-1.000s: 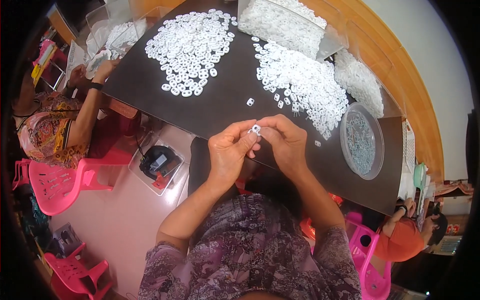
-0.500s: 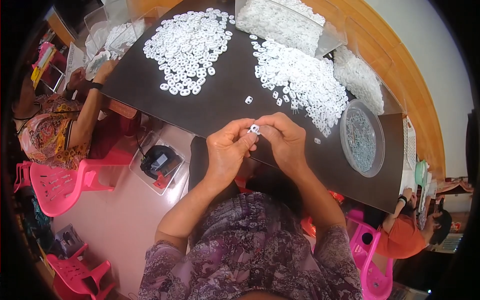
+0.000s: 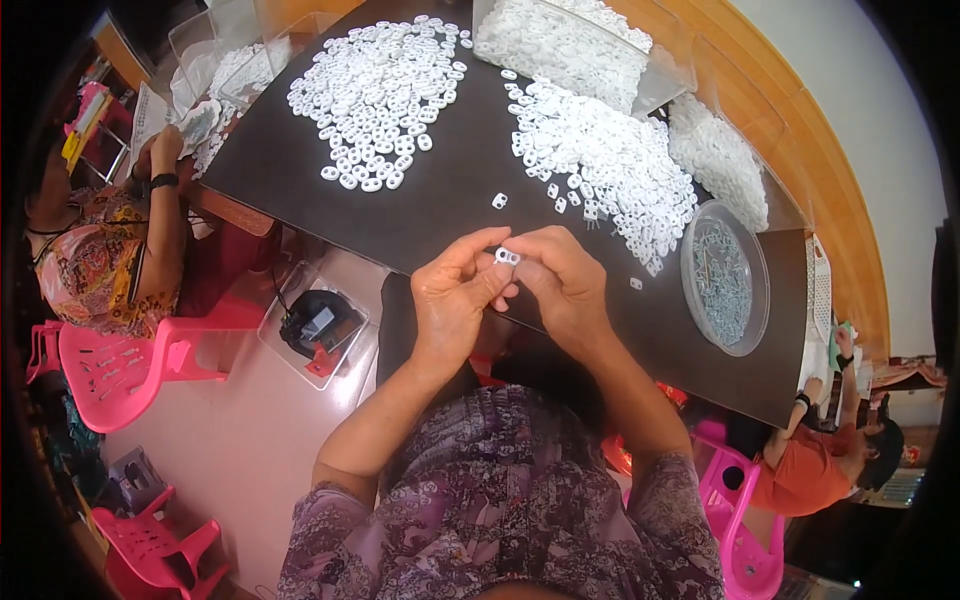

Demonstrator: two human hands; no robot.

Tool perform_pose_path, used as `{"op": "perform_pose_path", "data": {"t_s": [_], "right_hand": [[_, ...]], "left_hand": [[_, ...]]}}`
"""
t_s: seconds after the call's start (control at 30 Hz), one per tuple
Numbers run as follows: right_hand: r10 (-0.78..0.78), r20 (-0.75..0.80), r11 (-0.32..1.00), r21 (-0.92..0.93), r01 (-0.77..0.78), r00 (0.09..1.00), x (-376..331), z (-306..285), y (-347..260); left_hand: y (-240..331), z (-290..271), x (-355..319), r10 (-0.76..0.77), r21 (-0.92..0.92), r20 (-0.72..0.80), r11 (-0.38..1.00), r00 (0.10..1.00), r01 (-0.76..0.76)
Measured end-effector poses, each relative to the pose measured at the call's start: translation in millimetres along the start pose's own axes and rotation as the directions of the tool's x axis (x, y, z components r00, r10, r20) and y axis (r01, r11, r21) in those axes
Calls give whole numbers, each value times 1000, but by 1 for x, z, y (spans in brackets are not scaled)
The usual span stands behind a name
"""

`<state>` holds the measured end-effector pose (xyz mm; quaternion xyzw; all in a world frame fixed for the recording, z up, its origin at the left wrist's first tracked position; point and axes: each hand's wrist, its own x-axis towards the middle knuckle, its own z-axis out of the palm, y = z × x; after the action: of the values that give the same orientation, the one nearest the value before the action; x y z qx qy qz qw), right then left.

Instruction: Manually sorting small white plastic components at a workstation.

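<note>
A small white two-holed plastic piece (image 3: 508, 257) is pinched between both my hands at the near edge of the dark table. My left hand (image 3: 452, 290) grips it from the left with thumb and fingers. From the right, my right hand (image 3: 565, 285) holds the same piece between thumb and forefinger. Just beyond my fingers lies a single loose white piece (image 3: 499, 201). A pile of white oval two-holed pieces (image 3: 380, 95) lies at the far left of the table. Another heap of small white pieces (image 3: 600, 160) spreads to the right.
A round clear dish (image 3: 690, 290) of small metal screws or pins stands at the right. Clear bins (image 3: 655, 85) of white parts line the back. One person (image 3: 110, 250) sits at the left, another in orange (image 3: 815, 470) at the right. A tray with a dark device (image 3: 318, 325) is at lower left.
The held piece has turned, so both its holes now show. My hands have shifted only slightly. The person at the left has drawn an arm inward; the one at the right has raised an arm.
</note>
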<state>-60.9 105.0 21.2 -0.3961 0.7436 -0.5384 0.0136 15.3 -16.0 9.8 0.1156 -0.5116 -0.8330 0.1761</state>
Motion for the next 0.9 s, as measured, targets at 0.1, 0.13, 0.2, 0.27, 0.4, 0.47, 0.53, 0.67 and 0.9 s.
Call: {"op": "perform_pose_path", "data": {"t_s": [0.1, 0.13, 0.2, 0.27, 0.4, 0.47, 0.53, 0.67, 0.9], "right_hand": [[-12, 31, 999, -49, 14, 999, -1, 0, -5], [-13, 31, 999, -48, 14, 999, -1, 1, -6], [-57, 39, 993, -101, 60, 998, -1, 2, -8], [-107, 1, 987, -124, 106, 994, -1, 4, -2], [-237, -29, 930, -297, 218, 971, 0, 5, -2], [-246, -30, 923, -311, 225, 969, -1, 6, -4], [-254, -31, 917, -324, 231, 967, -1, 8, -4], [-219, -69, 931, -314, 187, 973, -2, 11, -5], [-251, -92, 930, -298, 214, 964, 0, 13, -3]], "left_hand": [[-1, -3, 1, 41, -18, 10, 999, 999, -41], [-1, -3, 1, 41, -17, 10, 999, 999, -41], [-1, -2, 1, 35, -58, -35, 998, 999, -37], [-4, -1, 1, 45, -60, -32, 997, 998, -47], [-7, 1, 1, 37, -45, -49, 998, 998, -39], [-4, 2, 0, 19, -51, -62, 998, 998, -22], [-3, 3, -1, 0, -59, -76, 998, 997, -5], [-3, 3, 1, -9, -64, -105, 998, 994, 2], [-2, -1, 1, -8, -81, -90, 997, 996, 1]]}}
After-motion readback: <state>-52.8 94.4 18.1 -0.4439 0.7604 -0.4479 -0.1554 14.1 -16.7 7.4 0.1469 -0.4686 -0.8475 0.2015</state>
